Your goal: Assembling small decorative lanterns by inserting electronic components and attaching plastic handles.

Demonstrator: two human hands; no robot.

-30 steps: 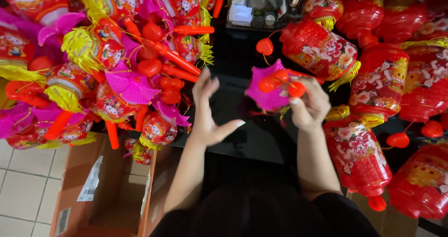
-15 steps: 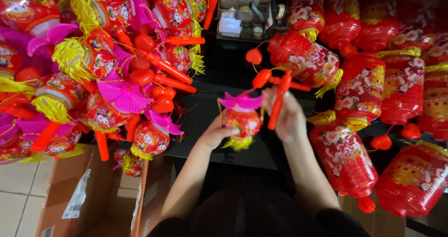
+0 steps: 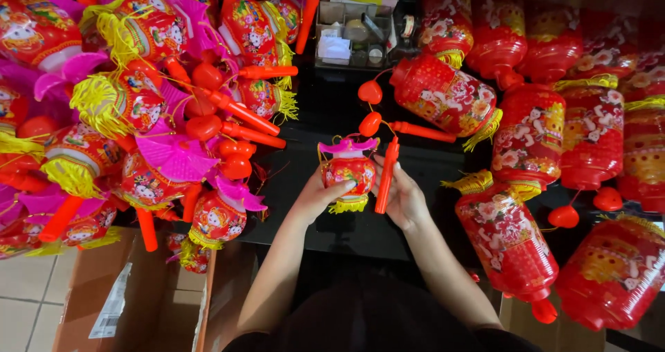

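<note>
A small red lantern (image 3: pixel 348 172) with a pink scalloped top and a yellow fringe hangs upright between both my hands above a black table (image 3: pixel 332 227). My left hand (image 3: pixel 320 194) cups its left side and bottom. My right hand (image 3: pixel 402 198) steadies the right side and holds the lantern's red handle stick (image 3: pixel 386 176), which stands nearly upright beside it. A red heart-shaped ornament (image 3: pixel 370 124) sits just above the stick.
A dense pile of similar small lanterns with pink tops and red sticks (image 3: pixel 159 116) fills the left. Larger red cylindrical lanterns (image 3: pixel 526 158) crowd the right. A small organiser tray with oddments (image 3: pixel 353 37) stands at the back. An open cardboard box (image 3: pixel 131 303) sits on the tiled floor, lower left.
A second ago the lantern was flat and folded in my right hand, with the left hand open. It is now opened into shape and both hands hold it at centre.
</note>
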